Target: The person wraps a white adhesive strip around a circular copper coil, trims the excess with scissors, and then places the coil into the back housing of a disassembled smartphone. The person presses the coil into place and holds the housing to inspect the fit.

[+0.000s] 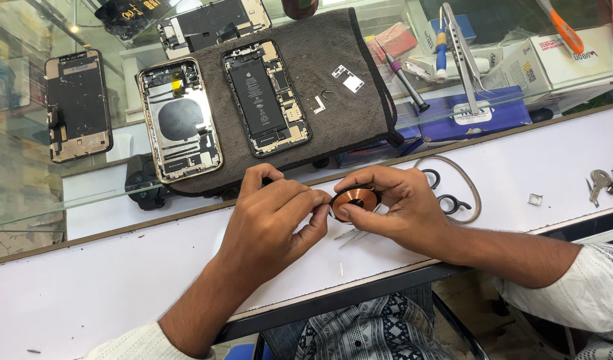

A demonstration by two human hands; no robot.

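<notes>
My right hand (400, 207) holds a round copper-coloured coil (354, 200) by its rim, just above the white counter (120, 273). My left hand (273, 217) pinches the coil's left edge with thumb and forefinger. Beyond the hands, on a dark grey cloth (320, 60) spread over a glass shelf, lie two opened phone bodies: one showing its black battery (265, 97), one with a round dark patch in its back housing (180, 119).
Another phone frame (77, 105) lies on the glass at left, and one more (213, 23) at the top. A screwdriver (405, 75), tweezers (463, 53) and small boxes sit at right. Scissors (446, 200), a tan cord loop (470, 187) and keys (598, 181) lie on the counter.
</notes>
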